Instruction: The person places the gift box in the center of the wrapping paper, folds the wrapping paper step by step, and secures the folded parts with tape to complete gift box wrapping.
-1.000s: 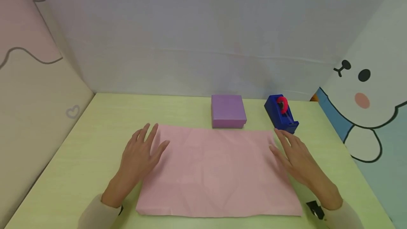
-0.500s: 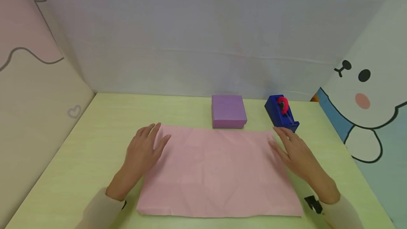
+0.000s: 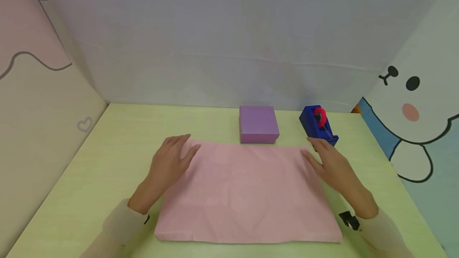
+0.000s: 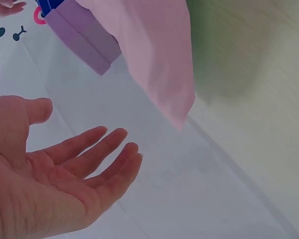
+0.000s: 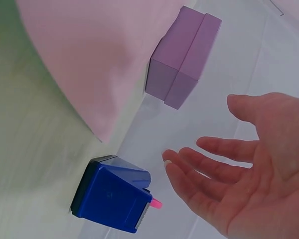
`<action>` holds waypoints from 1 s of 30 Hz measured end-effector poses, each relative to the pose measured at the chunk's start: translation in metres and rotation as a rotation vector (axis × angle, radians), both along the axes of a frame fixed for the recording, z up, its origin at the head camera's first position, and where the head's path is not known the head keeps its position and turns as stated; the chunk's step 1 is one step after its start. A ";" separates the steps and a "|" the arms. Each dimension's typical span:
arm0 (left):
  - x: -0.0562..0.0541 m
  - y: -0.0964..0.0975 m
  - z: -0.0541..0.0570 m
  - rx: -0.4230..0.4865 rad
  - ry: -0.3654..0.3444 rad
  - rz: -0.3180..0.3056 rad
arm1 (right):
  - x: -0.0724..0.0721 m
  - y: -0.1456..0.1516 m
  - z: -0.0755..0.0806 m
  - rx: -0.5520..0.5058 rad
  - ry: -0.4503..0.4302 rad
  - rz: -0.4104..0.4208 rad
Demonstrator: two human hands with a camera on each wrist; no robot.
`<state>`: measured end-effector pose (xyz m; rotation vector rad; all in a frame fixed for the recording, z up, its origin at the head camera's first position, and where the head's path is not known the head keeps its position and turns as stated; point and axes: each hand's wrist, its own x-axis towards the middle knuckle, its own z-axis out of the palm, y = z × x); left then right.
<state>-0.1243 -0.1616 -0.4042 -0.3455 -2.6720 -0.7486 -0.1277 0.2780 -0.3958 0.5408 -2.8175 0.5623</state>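
Observation:
A pink sheet of paper [image 3: 247, 194], softly creased, lies flat on the table in the head view. My left hand [image 3: 167, 166] hovers over its far left corner, fingers loosely bent and thumb apart. Over the far right corner is my right hand [image 3: 333, 166], held in much the same way, with nothing in it. Both wrist views show gaps between the fingers and the paper. Behind the sheet sits a lidded purple box [image 3: 259, 124]. A blue tape dispenser [image 3: 317, 124] with a pink-red roll stands to its right, just beyond my right fingertips.
The pale yellow-green table [image 3: 107, 162] reaches back to a white cloth wall [image 3: 215, 43]. Printed panels rise at both sides, the right one [image 3: 423, 130] bearing a cartoon animal. A dark wrist fitting [image 3: 348, 220] shows by the right sleeve.
My left hand has drifted right and slightly away from me, further over the paper. My right hand has edged a little left and forward. Paper, box and dispenser stay in place.

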 end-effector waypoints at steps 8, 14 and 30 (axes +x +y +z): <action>-0.010 0.008 0.006 -0.019 -0.069 0.001 | -0.008 -0.007 0.004 -0.011 -0.024 -0.024; -0.017 0.015 0.007 -0.008 -0.068 -0.002 | -0.013 -0.012 0.004 -0.018 -0.004 -0.024; -0.034 0.030 0.012 0.025 -0.144 -0.021 | -0.027 -0.020 0.009 -0.046 -0.064 -0.005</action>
